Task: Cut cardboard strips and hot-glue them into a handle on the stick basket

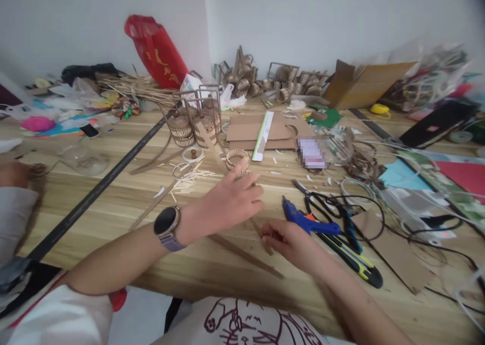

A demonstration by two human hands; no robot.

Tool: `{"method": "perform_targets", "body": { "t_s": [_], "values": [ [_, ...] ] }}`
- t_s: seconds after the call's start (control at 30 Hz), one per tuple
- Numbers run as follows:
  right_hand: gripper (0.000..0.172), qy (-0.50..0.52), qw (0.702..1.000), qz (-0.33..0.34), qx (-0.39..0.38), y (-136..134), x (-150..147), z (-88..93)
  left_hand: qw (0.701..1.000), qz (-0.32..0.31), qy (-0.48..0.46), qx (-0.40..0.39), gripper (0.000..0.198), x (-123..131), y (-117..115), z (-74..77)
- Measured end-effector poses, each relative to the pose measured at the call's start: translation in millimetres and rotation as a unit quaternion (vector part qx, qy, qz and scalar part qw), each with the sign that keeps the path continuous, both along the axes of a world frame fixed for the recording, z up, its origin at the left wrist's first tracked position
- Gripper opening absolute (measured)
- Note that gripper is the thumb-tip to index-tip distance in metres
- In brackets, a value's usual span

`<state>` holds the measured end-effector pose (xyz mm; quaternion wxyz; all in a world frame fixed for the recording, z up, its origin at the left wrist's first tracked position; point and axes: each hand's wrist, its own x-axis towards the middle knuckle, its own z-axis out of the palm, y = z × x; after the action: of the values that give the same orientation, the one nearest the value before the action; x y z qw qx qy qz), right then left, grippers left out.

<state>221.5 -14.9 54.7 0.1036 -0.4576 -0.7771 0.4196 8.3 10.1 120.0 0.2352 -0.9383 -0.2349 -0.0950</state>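
Cardboard strip pinched at near end by right hand | left hand spread, fingertips at ring, 12 o'clock | step: probably reaching for ring; gripping it calls for curled fingers

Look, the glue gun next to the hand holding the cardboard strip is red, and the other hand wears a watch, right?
Not quite. The head view shows that the glue gun beside the right hand, which pinches the cardboard strip, is blue, not red. The left hand does wear a watch on its wrist.
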Motion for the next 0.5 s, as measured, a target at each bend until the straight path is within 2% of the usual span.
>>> {"method": "perform_targets", "body": {
  "t_s": [0.07, 0.13, 0.3, 0.4, 0.5],
  "values": [
    [0.022, 0.003, 1.0, -0.003, -0.013, 1.2, 3.3, -1.8, 0.999, -0.024, -0.04, 0.024, 0.016, -1.7, -1.2, -6.9],
    [0.023, -0.003, 1.0, 0.001, -0.025, 1.2, 6.8, -2.3, 0.996, -0.021, -0.083, 0.038, 0.017, -5.1, -2.1, -17.3],
    [0.022, -0.037, 0.999, -0.001, -0.005, -1.7, 15.5, -2.6, 0.989, 0.03, -0.119, 0.087, 0.019, -22.4, 1.6, -38.6],
    [0.022, -0.076, 0.997, 0.005, 0.035, -3.7, 26.0, 1.1, 0.983, 0.1, -0.118, 0.094, 0.03, -38.8, 6.8, -37.1],
    [0.022, -0.081, 0.99, 0.015, 0.112, -2.6, 43.9, 15.2, 0.981, 0.169, -0.093, 0.036, 0.024, -54.6, 11.4, -30.0]
  ]
}}
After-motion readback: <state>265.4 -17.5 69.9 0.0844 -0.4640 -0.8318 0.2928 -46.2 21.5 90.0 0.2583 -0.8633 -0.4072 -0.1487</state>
